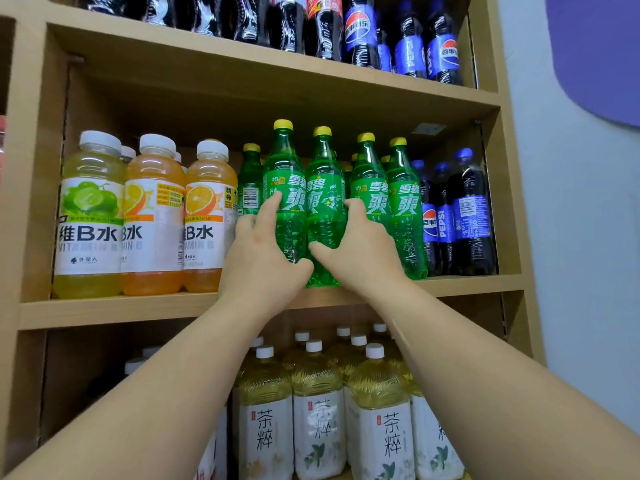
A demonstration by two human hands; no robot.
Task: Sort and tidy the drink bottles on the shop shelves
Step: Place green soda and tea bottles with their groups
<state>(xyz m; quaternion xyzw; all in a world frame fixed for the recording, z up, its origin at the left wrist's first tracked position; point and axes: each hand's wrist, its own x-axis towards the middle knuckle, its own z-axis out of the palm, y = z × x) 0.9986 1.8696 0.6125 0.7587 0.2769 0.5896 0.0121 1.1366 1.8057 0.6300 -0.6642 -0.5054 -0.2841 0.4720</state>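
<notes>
Closest to the lens on my feed, two bare forearms reach up and forward, and between them the lower shelf holds rows of tea bottles (318, 410) with white caps and pale labels. Past those, I see the left hand (263, 261) wrapped round the lower half of a green soda bottle (285, 178). Its fingers (272, 207) curl round the bottle's left side at the label, and the thumb crosses the front lower down. The right hand (363, 254) grips a second green bottle (323, 188) in mirror fashion, fingers (356, 206) hooked round its right side and thumb lying across the front. Both bottles are roughly upright and touch each other at the front of the middle shelf (121, 310). The second one's base rests on the board; the first one's base is hidden behind the left hand. Just right of them stand two more green bottles (403, 188), and another (250, 181) sits further back on the left. Left of the green group are three vitamin drinks (154, 216), one lime and two orange. On the right, by the shelf wall, are dark cola bottles (467, 216) with blue labels. Higher and farther, the top shelf (207, 53) carries more cola bottles (360, 32), some with red labels and some with blue.
</notes>
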